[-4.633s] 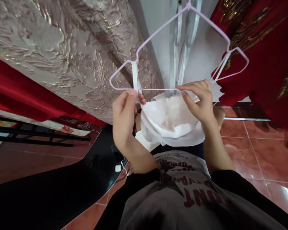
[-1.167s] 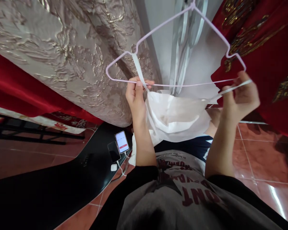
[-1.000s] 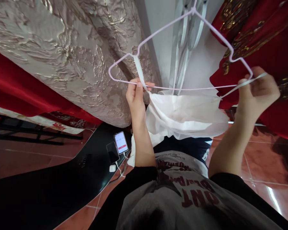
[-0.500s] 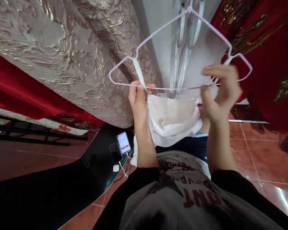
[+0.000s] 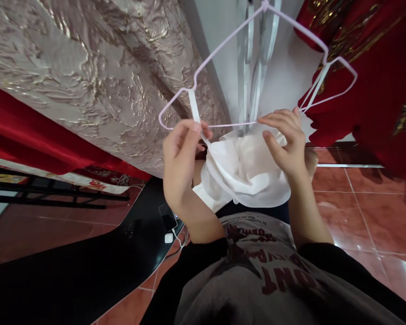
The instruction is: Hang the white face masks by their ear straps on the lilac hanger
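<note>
A pale lilac hanger [image 5: 228,44] hangs in front of me, its top running out of the picture. Looped over its two notches are the white straps [image 5: 194,106] of a white strappy garment [image 5: 246,180], whose body droops in folds below the bottom bar. My left hand [image 5: 181,162] pinches the left strap near the bar, thumb on top. On the other side, my right hand [image 5: 286,142] is open, fingers stretched along the bar and thumb apart, in front of the garment's right upper edge. The right strap's lower end is hidden behind that hand.
A cream embossed curtain [image 5: 122,81] hangs at left, and red cloth with gold pattern [image 5: 365,90] at right. On a black glossy tabletop [image 5: 88,262] lie a dark phone [image 5: 168,217] with a cable and a white earbud case [image 5: 168,238]. Red tiles [image 5: 375,216] cover the floor.
My right hand has come left and down from the right strap to the garment's upper edge. My left hand has shifted slightly left, now covering the second phone. The garment hangs fuller.
</note>
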`<action>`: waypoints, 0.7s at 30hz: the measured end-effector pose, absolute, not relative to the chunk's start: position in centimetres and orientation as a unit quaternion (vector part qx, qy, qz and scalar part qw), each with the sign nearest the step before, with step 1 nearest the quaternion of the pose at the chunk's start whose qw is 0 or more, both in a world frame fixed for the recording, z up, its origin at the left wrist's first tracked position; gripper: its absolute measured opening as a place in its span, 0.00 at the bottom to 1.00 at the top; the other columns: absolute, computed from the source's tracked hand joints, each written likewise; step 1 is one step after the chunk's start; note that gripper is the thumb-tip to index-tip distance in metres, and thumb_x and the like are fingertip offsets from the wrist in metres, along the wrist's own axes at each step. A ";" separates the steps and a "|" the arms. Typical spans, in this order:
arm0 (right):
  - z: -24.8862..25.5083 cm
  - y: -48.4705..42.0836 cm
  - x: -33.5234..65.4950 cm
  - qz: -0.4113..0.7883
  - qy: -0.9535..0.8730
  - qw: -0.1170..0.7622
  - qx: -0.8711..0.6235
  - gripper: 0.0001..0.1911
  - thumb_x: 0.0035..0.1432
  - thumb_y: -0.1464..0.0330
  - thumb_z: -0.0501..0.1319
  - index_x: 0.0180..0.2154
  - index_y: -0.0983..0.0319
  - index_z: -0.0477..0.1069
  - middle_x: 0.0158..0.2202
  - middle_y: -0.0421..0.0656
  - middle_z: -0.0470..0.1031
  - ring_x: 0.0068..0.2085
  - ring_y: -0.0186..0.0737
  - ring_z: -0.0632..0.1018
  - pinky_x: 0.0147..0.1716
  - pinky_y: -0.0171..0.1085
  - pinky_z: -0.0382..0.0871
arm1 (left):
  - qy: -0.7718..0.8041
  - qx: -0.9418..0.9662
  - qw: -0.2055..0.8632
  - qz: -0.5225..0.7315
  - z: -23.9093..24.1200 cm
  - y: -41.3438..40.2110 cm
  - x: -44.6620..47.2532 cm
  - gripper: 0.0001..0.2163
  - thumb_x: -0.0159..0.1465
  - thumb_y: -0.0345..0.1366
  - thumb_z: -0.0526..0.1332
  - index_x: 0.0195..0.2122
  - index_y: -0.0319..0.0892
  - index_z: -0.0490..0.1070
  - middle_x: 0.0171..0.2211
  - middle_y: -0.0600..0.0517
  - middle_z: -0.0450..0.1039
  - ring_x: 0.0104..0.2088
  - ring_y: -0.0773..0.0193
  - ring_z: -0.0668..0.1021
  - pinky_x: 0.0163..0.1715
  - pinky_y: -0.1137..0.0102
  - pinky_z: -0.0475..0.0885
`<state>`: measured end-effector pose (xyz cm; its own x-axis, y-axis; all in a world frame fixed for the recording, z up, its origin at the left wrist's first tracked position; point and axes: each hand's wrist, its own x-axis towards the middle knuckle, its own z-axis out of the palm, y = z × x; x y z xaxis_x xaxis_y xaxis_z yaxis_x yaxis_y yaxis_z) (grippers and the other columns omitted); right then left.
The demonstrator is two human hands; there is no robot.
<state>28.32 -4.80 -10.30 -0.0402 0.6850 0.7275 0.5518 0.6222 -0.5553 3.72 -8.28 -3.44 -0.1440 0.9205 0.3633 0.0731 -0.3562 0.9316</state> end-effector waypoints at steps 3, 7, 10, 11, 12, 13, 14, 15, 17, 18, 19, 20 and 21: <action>-10.1 -4.9 28.2 0.078 -0.721 0.538 -0.431 0.12 0.69 0.61 0.62 0.50 0.47 0.80 0.50 0.37 0.83 0.58 0.45 0.79 0.75 0.66 0.53 | 0.391 0.529 0.386 0.647 -2.1 -6.8 3.3 0.12 0.66 0.53 0.67 0.42 0.55 0.82 0.45 0.49 0.82 0.47 0.50 0.82 0.34 0.59 0.72; -10.3 -5.1 28.3 0.074 -0.724 0.529 -0.437 0.13 0.69 0.60 0.61 0.52 0.46 0.79 0.52 0.37 0.83 0.60 0.45 0.78 0.76 0.66 0.51 | 0.393 0.442 0.349 0.727 -2.6 -5.1 2.0 0.09 0.66 0.50 0.62 0.43 0.61 0.80 0.59 0.59 0.80 0.68 0.51 0.73 0.40 0.57 0.76; -10.7 -4.9 28.2 0.069 -0.730 0.517 -0.441 0.14 0.69 0.60 0.60 0.53 0.47 0.79 0.53 0.38 0.82 0.61 0.46 0.77 0.75 0.65 0.53 | 0.410 0.346 0.270 0.799 -4.6 -4.7 1.6 0.09 0.65 0.42 0.66 0.45 0.52 0.78 0.57 0.52 0.80 0.64 0.52 0.77 0.33 0.66 0.74; -10.8 -4.8 28.1 0.067 -0.733 0.515 -0.440 0.14 0.69 0.60 0.60 0.54 0.47 0.78 0.54 0.38 0.82 0.62 0.47 0.77 0.75 0.65 0.53 | 0.419 0.327 0.258 0.807 -5.3 -4.6 1.7 0.10 0.63 0.39 0.67 0.46 0.49 0.78 0.56 0.49 0.80 0.61 0.53 0.79 0.29 0.69 0.71; -10.9 -4.7 27.9 0.064 -0.734 0.514 -0.439 0.15 0.69 0.60 0.60 0.54 0.46 0.78 0.54 0.38 0.82 0.62 0.47 0.77 0.75 0.66 0.53 | 0.429 0.316 0.253 0.808 -6.0 -4.5 1.8 0.10 0.63 0.36 0.68 0.46 0.47 0.78 0.56 0.48 0.79 0.57 0.54 0.80 0.26 0.71 0.68; -11.0 -4.7 27.7 0.062 -0.734 0.515 -0.438 0.15 0.69 0.60 0.61 0.55 0.46 0.78 0.55 0.39 0.82 0.61 0.47 0.77 0.74 0.66 0.54 | 0.438 0.307 0.253 0.807 -6.7 -4.3 2.1 0.10 0.62 0.34 0.68 0.45 0.46 0.77 0.55 0.47 0.79 0.54 0.55 0.81 0.24 0.73 0.65; -11.0 -4.7 27.4 0.060 -0.733 0.518 -0.437 0.15 0.69 0.61 0.61 0.55 0.46 0.77 0.54 0.39 0.82 0.61 0.47 0.77 0.74 0.67 0.54 | 0.445 0.298 0.257 0.805 -7.1 -4.2 2.4 0.09 0.62 0.33 0.69 0.44 0.47 0.77 0.54 0.48 0.80 0.51 0.57 0.81 0.23 0.73 0.62; -11.0 -4.7 27.1 0.059 -0.731 0.520 -0.437 0.15 0.68 0.61 0.61 0.55 0.46 0.77 0.54 0.39 0.82 0.60 0.47 0.78 0.74 0.67 0.54 | 0.447 0.292 0.263 0.803 -7.5 -4.1 2.8 0.08 0.63 0.33 0.69 0.43 0.47 0.77 0.53 0.48 0.81 0.48 0.58 0.81 0.22 0.73 0.60; -10.8 -5.1 26.5 0.057 -0.732 0.518 -0.439 0.15 0.68 0.62 0.61 0.55 0.46 0.77 0.54 0.38 0.82 0.60 0.47 0.78 0.74 0.67 0.54 | 0.442 0.306 0.305 0.786 -7.7 -4.1 3.8 0.06 0.66 0.38 0.69 0.44 0.47 0.77 0.52 0.47 0.82 0.46 0.57 0.81 0.22 0.72 0.58; -10.6 -5.3 26.3 0.056 -0.735 0.514 -0.440 0.16 0.69 0.62 0.61 0.55 0.46 0.77 0.54 0.38 0.82 0.60 0.47 0.78 0.74 0.67 0.54 | 0.433 0.325 0.335 0.771 -7.7 -4.2 4.4 0.07 0.68 0.41 0.68 0.44 0.46 0.77 0.51 0.45 0.83 0.46 0.56 0.81 0.22 0.71 0.58; -10.4 -5.5 26.1 0.056 -0.739 0.509 -0.438 0.16 0.69 0.62 0.61 0.56 0.46 0.76 0.55 0.38 0.82 0.61 0.47 0.78 0.74 0.68 0.54 | 0.420 0.347 0.362 0.757 -7.7 -4.4 5.0 0.09 0.70 0.43 0.67 0.45 0.45 0.77 0.49 0.44 0.83 0.46 0.55 0.82 0.22 0.70 0.58; -10.3 -5.7 26.0 0.057 -0.745 0.504 -0.433 0.17 0.69 0.62 0.61 0.57 0.45 0.76 0.56 0.38 0.82 0.62 0.48 0.78 0.74 0.68 0.54 | 0.403 0.368 0.381 0.746 -7.6 -4.6 5.6 0.10 0.72 0.45 0.66 0.45 0.45 0.77 0.47 0.44 0.84 0.46 0.55 0.82 0.22 0.69 0.58; -10.3 -5.8 26.1 0.059 -0.749 0.504 -0.427 0.17 0.69 0.62 0.61 0.57 0.45 0.75 0.57 0.38 0.81 0.63 0.48 0.77 0.74 0.68 0.55 | 0.386 0.384 0.389 0.743 -7.5 -4.8 6.1 0.09 0.73 0.45 0.64 0.44 0.45 0.77 0.45 0.44 0.84 0.45 0.55 0.82 0.22 0.68 0.59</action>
